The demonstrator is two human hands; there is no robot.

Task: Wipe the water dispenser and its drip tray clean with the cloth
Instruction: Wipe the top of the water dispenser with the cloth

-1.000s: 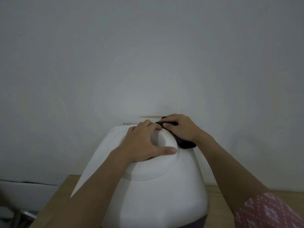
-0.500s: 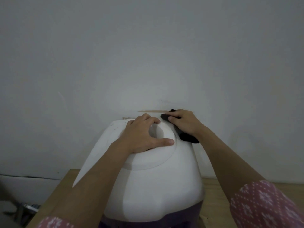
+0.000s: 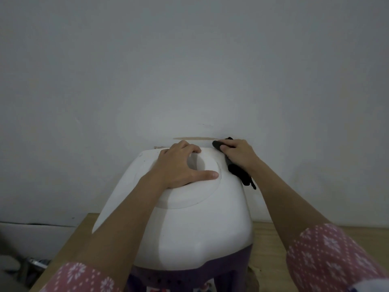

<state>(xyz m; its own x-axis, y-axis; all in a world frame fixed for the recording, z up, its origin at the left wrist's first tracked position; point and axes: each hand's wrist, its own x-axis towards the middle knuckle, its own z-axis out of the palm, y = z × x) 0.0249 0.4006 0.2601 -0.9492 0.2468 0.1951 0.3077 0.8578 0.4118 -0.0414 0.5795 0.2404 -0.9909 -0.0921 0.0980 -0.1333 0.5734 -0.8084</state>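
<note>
Head view: a person leans over a white water dispenser (image 3: 189, 224) standing on a wooden table (image 3: 273, 245) against a pale wall (image 3: 189, 60).
Far left: grey clutter (image 3: 31, 264) sits low beside the table edge — too blurred to identify.
Left sleeve: pink fabric with a white floral print (image 3: 80, 277), at the bottom edge.
Left hand: the left hand (image 3: 179, 163) lies on the dispenser's domed top, fingers hooked over the far rim of the round opening (image 3: 196, 163), thumb stretched flat along the near rim; it holds nothing.
Dispenser: white upper shell, purple base (image 3: 168, 279) showing below it; the drip tray is out of sight.
Wall mark: a thin tan streak (image 3: 193, 138) runs just above the hands.
Right hand: the right hand (image 3: 237, 154) grips a black cloth (image 3: 240, 175) and presses it on the dispenser's back right shoulder — a loose end hangs down the side.
Right sleeve: same pink print (image 3: 324, 260), lower right.
Hands: apart, one each side of the opening.
</note>
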